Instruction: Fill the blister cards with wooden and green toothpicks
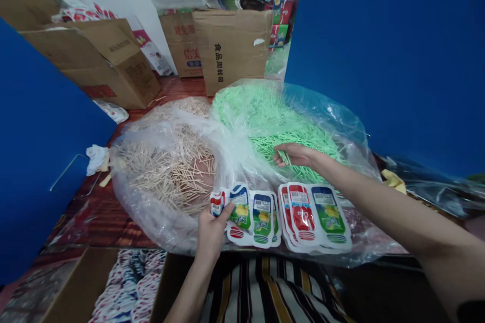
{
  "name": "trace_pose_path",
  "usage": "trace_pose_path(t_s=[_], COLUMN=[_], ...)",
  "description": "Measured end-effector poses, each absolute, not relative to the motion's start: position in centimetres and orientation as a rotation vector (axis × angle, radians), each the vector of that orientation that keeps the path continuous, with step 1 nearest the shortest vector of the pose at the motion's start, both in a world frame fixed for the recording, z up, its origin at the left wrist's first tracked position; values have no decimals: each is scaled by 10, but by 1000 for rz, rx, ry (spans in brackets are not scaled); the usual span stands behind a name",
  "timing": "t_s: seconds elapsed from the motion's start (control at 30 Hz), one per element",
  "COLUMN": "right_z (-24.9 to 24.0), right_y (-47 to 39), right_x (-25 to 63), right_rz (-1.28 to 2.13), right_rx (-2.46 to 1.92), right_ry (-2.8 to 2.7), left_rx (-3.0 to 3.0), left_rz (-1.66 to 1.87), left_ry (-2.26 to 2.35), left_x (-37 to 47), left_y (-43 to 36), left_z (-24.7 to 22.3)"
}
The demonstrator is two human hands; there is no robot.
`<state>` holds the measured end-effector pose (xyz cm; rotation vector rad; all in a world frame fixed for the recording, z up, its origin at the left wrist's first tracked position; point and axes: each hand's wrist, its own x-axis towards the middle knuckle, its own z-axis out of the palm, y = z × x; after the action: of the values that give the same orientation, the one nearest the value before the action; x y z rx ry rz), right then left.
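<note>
My left hand (212,229) pinches a folded red, blue and green printed card (240,208) near the front edge, thumb on top. Beneath and beside it lies a stack of Sprite-printed cards (262,218). Right of that is another stack of cola and Sprite cards (316,217). My right hand (292,155) is over the open bag of green sticks (312,136), with a few green sticks between its curled fingers. Left of these, a clear plastic bag holds a pile of pale wooden-coloured sticks (162,166).
Cardboard boxes (235,45) stand at the back, with another open box (109,60) at back left. Blue panels (390,60) flank the table. Below the front edge, a box (71,292) holds bundled printed pieces. A yellow cloth (394,180) lies at right.
</note>
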<state>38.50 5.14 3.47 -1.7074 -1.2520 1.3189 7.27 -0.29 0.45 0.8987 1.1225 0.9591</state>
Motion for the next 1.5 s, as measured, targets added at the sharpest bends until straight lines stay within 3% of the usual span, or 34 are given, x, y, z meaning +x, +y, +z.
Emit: trace_pose_path(t_s=[0.23,0.63,0.93,1.5], right_z=[33,54,101,94], right_y=[44,20,2,-9], right_x=[377,352,274,252], right_rz=[1426,1234,1164,1246], right_rx=[-1488,-1123,-892,-906], right_ry=[-973,-609,-945,-1182], left_rx=[877,920,831,750], left_rz=[955,884,813,839], left_ry=[1112,1108,962,843], left_x=[73,78,93,102], left_y=[-6,-4,-7,-7], left_z=[8,11,22,36])
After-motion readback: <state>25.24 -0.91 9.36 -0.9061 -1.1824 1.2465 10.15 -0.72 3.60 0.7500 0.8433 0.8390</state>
